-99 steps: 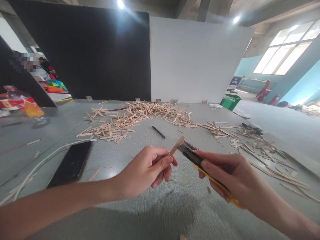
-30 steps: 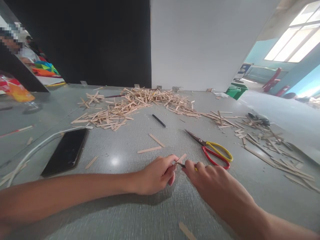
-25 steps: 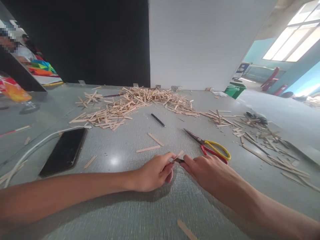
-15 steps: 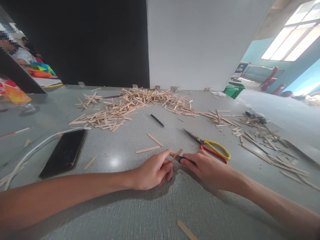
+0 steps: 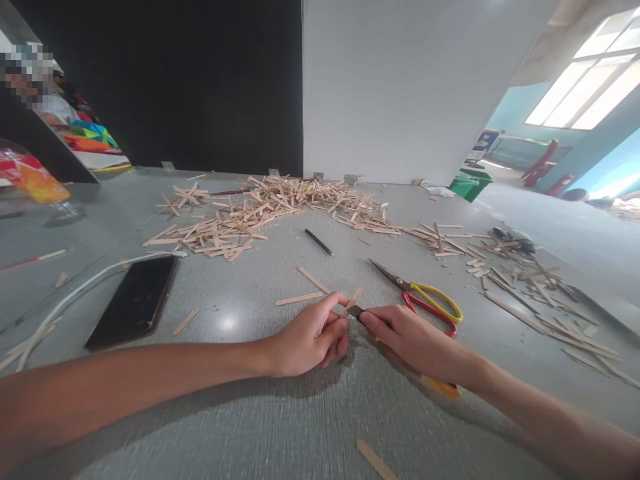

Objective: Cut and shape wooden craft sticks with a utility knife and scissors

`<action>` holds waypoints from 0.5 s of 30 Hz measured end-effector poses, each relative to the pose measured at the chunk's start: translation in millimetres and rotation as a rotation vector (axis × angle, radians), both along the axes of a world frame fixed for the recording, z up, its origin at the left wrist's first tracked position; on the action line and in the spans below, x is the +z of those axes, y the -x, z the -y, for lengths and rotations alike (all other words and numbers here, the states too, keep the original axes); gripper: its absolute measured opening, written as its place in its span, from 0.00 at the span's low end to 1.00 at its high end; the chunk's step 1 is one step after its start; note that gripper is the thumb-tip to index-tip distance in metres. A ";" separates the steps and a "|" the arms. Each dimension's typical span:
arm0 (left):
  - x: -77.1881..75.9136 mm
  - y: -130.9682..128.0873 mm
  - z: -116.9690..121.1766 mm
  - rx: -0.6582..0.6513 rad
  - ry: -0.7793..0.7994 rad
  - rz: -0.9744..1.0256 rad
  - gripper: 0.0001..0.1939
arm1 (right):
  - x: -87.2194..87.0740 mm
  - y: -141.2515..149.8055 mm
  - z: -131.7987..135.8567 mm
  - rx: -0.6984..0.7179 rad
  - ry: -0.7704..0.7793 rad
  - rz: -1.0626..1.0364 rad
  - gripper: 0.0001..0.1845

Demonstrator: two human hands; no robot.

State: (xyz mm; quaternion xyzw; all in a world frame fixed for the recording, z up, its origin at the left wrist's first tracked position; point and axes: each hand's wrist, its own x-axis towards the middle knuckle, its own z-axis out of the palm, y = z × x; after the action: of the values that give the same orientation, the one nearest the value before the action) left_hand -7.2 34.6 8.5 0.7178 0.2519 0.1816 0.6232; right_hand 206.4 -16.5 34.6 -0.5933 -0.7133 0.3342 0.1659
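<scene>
My left hand [image 5: 307,337] pinches a short wooden craft stick [image 5: 353,301] against the grey table [image 5: 300,427], its free end pointing up and right. My right hand [image 5: 407,340] grips a yellow utility knife [image 5: 440,385]; its blade tip [image 5: 356,311] meets the stick just right of my left fingertips. Most of the knife body is hidden under my palm and wrist.
Red-and-yellow scissors [image 5: 425,300] lie just beyond my right hand. Two loose sticks [image 5: 306,290], a black pen [image 5: 319,242], a dark phone [image 5: 134,301] with a white cable [image 5: 75,290], and large stick piles [image 5: 260,210] fill the far table. Offcuts [image 5: 530,287] lie at right. A person sits far left.
Both hands dropped from mid-air to the tabletop with stick and knife. In the last second my right hand slid lower, and the knife's yellow end now shows under my wrist.
</scene>
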 end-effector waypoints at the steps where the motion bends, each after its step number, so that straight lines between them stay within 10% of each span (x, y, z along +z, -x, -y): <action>1: -0.6 -0.1 0.0 0.004 -0.003 0.002 0.09 | -0.9 1.1 0.8 -0.011 0.005 -0.009 0.26; 10: -3.0 0.7 -2.2 0.012 -0.002 0.039 0.06 | -19.4 4.9 11.2 0.004 -0.386 0.385 0.22; 15: -2.5 1.1 -0.7 0.007 0.001 0.046 0.10 | -11.5 6.8 11.0 0.012 -0.337 0.272 0.22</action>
State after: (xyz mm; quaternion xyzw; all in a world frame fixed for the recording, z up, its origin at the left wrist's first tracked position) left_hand -8.2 35.3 6.0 0.7122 0.2401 0.2000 0.6286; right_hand 199.6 -27.5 23.1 -0.5926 -0.7784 0.1281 0.1628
